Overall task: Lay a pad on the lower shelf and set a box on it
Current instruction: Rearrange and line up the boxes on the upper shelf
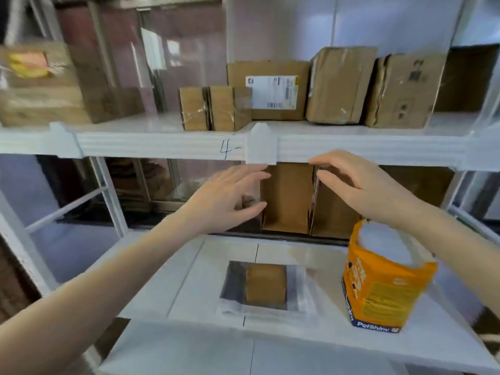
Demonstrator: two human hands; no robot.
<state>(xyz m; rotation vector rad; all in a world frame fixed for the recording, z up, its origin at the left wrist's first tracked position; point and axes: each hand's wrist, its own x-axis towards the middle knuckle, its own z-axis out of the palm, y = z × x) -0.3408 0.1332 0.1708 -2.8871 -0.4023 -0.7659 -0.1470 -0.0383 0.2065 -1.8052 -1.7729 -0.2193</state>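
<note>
Where the upper shelf (162, 147) runs off the left edge, we see a blurred carton (40, 85) with a yellow patch that we cannot read, and behind it only reddish glare. Further along that shelf stand two small taped boxes (213, 108), then a larger box with a white label (270, 90) whose print is too small to make out, then two crumpled parcels (373, 87).

Below the rail, marked "4-", our left hand (230, 196) reaches toward an upright cardboard box (288, 197) at the back of the lower shelf (151, 277). Its fingers are spread and lightly bent, the grip wide, with the fingertips at the box's left edge; we cannot tell whether they touch it. The top of that box is hidden behind the rail.

On the lower shelf, nearer to us, lies the pad (297, 288), a thin pale sheet with a dark patch, and on it sits a small brown box (266, 284).

Our right hand (359, 185) is at the upper right corner of the upright box, fingers curled over its edge, thumb underneath, so the grip seems to pinch the cardboard, though blur leaves this unsure. Beside it leans more cardboard (335, 212). Under the right forearm stands an orange bag (384, 277), open at the top, partly hidden by the wrist.
</note>
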